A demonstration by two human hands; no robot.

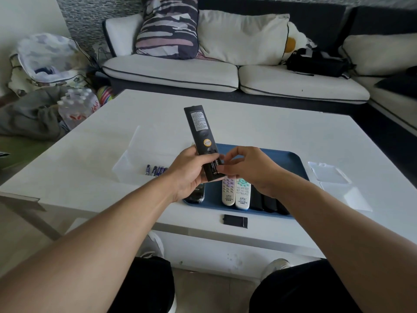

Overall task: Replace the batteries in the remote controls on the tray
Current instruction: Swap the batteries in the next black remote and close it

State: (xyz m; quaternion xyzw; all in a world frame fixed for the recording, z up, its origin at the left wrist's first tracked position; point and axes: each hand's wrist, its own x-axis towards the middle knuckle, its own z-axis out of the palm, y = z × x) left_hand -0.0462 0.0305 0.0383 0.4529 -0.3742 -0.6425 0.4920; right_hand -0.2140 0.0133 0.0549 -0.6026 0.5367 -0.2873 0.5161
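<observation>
My left hand [189,175] holds a long black remote [199,129] back side up, above the blue tray [291,161]. Its battery compartment is uncovered and a dark battery [214,168] lies in it. The fingertips of my right hand [246,170] pinch at that battery; whether it is lifted I cannot tell. The black battery cover [234,221] lies on the white table in front of the tray. On the tray lie two white remotes [235,193], a black remote [197,194] at the left and more black remotes [267,203] at the right. Several blue batteries [155,171] lie in a clear box [133,150].
Two clear plastic lids [329,172] lie on the table right of the tray. A white sofa [225,75] with cushions stands behind the table, with a black bag [316,62] on it. Bags and a pack of water bottles [76,107] sit on the floor at the left.
</observation>
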